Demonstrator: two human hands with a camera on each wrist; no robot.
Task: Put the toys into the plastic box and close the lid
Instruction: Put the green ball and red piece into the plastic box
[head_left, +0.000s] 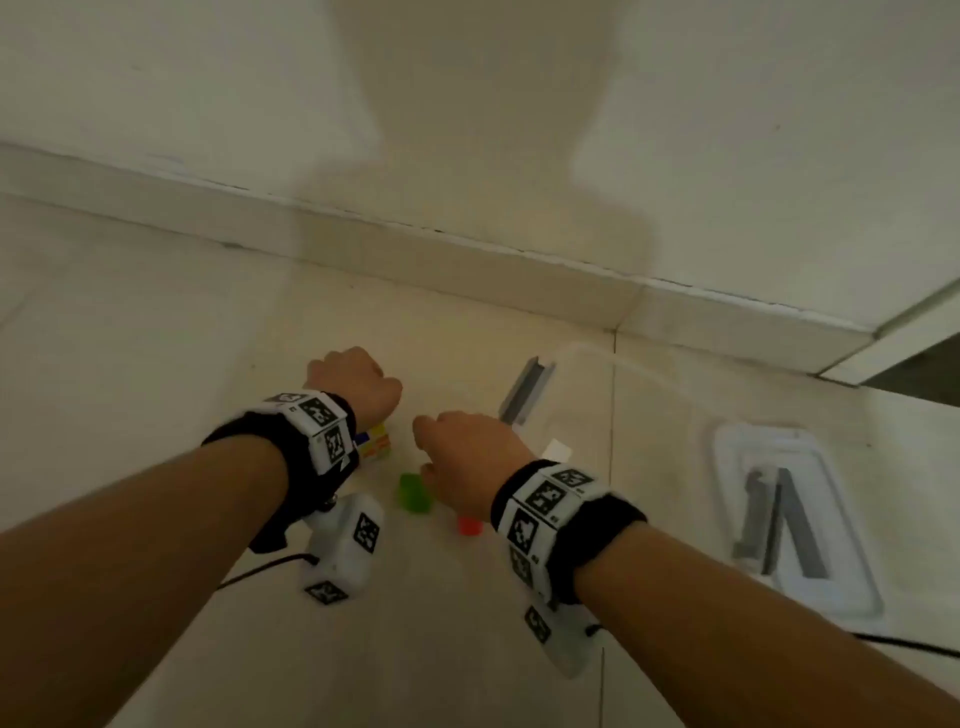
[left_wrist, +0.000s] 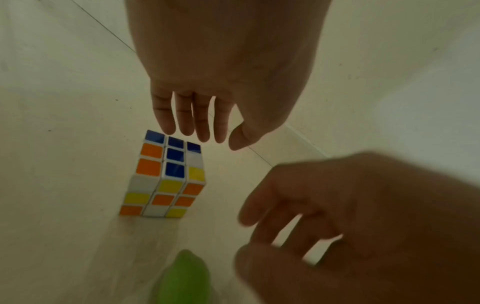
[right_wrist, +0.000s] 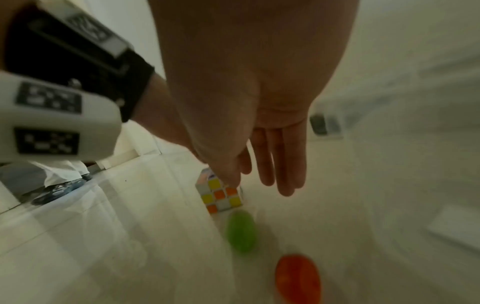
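Observation:
A scrambled Rubik's cube (head_left: 376, 447) (left_wrist: 166, 176) (right_wrist: 221, 193) stands on the pale tiled floor. A green toy (head_left: 414, 493) (left_wrist: 184, 277) (right_wrist: 241, 232) and a red toy (head_left: 470, 526) (right_wrist: 297, 277) lie just in front of it. My left hand (head_left: 353, 382) (left_wrist: 218, 142) hovers above the cube's far side, fingers straight, holding nothing. My right hand (head_left: 457, 452) (right_wrist: 259, 181) hangs over the cube and green toy, fingers loose and empty. The clear plastic box (head_left: 613, 356) sits to the right with a grey latch (head_left: 524, 389) (right_wrist: 324, 124). Its lid (head_left: 727, 457) lies further right.
A wall with a skirting board (head_left: 467, 260) runs close behind the toys. A small white object (head_left: 556, 449) shows beside my right hand, by the box. Cables (head_left: 270, 564) trail from the wrist cameras across the floor.

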